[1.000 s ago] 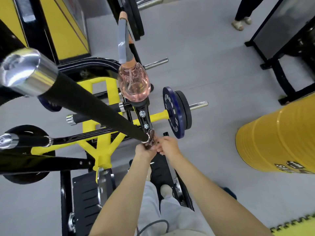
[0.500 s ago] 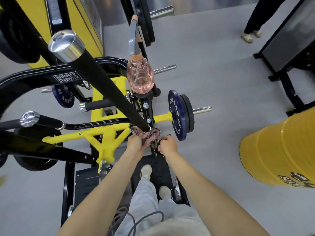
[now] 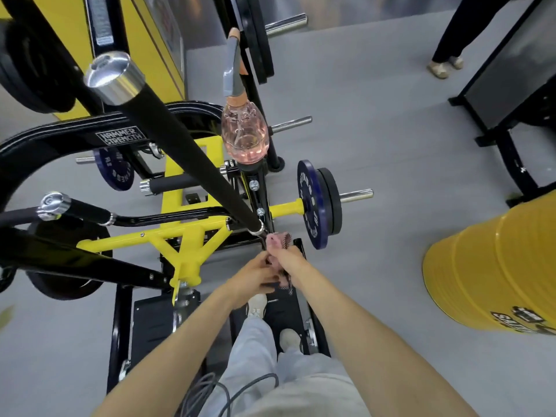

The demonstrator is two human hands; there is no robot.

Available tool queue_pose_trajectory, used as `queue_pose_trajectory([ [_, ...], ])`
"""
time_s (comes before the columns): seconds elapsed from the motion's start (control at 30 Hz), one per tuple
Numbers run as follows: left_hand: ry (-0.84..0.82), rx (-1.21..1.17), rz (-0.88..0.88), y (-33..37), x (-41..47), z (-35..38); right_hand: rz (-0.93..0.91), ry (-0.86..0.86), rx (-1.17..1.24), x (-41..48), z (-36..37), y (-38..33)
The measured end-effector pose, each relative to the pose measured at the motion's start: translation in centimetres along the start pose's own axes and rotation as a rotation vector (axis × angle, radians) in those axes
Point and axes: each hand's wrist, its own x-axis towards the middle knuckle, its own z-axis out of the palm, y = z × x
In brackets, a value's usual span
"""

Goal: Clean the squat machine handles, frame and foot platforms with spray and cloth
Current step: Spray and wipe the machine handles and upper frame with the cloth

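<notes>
Both grips curl round the cloth; right hand and left hand touch, bunching it; the black handle ends just beyond the grip; the spray bottle stands farther beyond, on the frame.

I count one spray bottle beyond my fingers, one cloth in them, and three chrome-capped handles to their left. Two blue plates, two foot platforms, one yellow drum.

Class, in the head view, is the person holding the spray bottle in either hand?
No: the spray bottle sits atop the machine's black post, while the left hand and right hand are lower, at the cloth.
</notes>
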Motion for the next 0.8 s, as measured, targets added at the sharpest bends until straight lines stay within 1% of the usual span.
queue_pose_trajectory([
  [0.03,0.013,-0.053,-0.027,-0.1,-0.2,-0.8,0.013,0.039,-0.002,0.7,-0.3,-0.2],
  [0.07,0.072,-0.105,-0.047,-0.2,-0.1,-1.7,0.033,0.078,0.007,1.3,-0.5,-0.4],
  [0.1,0.168,-0.128,-0.061,-0.2,0.1,-2.6,0.038,0.115,0.025,2.0,-0.6,-0.5],
  [0.17,0.357,-0.079,-0.073,0.2,1.0,-4.2,0.040,0.169,0.058,3.5,-0.8,-0.5],
  [0.2,0.403,-0.050,-0.073,0.5,1.5,-4.7,0.036,0.204,0.077,4.0,-1.1,-0.5],
  [0.23,0.417,-0.044,-0.061,1.0,2.2,-5.2,0.015,0.224,0.080,4.5,-1.2,-0.8],
  [0.33,0.341,0.026,-0.045,2.7,3.6,-4.9,-0.006,0.214,-0.015,5.5,-1.0,-2.0],
  [0.37,0.338,0.049,-0.040,3.0,4.2,-4.8,-0.028,0.202,-0.018,6.0,-0.8,-2.3],
  [0.47,0.399,0.036,-0.014,2.9,4.8,-4.9,-0.156,0.118,0.091,6.3,0.5,-3.4],
  [0.53,0.386,0.113,-0.018,2.6,5.1,-5.6,-0.190,0.172,0.164,6.9,1.1,-4.0],
  [0.6,0.352,0.157,-0.035,2.6,5.3,-6.0,-0.188,0.288,0.265,8.0,1.7,-4.3],
  [0.63,0.348,0.157,-0.045,2.7,5.3,-6.0,-0.180,0.368,0.250,8.5,1.9,-4.4],
  [0.67,0.353,0.155,-0.053,2.8,5.4,-5.9,-0.169,0.412,0.202,9.1,2.0,-4.4],
  [0.73,0.359,0.133,-0.064,3.0,5.5,-5.7,-0.177,0.361,0.096,9.7,2.7,-4.5],
  [0.8,0.358,0.113,-0.061,2.8,5.6,-5.7,-0.187,0.275,0.094,10.1,3.4,-4.4],
])
